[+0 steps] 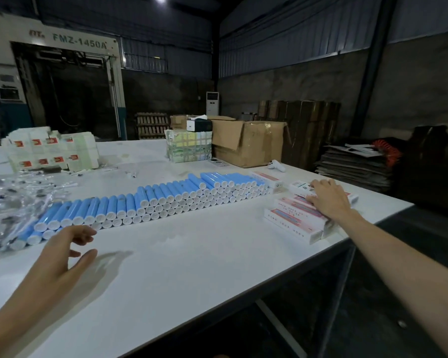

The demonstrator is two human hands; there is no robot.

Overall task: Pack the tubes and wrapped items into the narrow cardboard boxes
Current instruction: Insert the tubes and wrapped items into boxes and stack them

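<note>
So the left hand (62, 250) is hovering just over the white table (192, 270) in the lower left of the frame. Its fingers are loosely curled and apart with nothing in them, right by the near end of the tubes (166, 200). Those are blue with white caps, lying on their sides in a long stacked row that runs from the lower left up toward the middle right, caps facing the camera.

The right hand (326, 197) is out at the right side, fingers laid pretty flat and spread on top of the boxes (292, 222). It's touching the top one, and I don't see it curled round anything. The boxes are narrow and white with red print, piled in a loose heap near the table's right edge, just past the far end of the tube row.

The wrapped items (11, 202) are a messy pile of clear plastic packets at the left edge, up against the tubes.

Further back there's an open brown carton (246, 143) with a plastic-wrapped bundle (186, 147) beside it, and more white packs (49, 151) stacked at the upper left. The machine (78, 43) behind reads FMZ-1450A.
</note>
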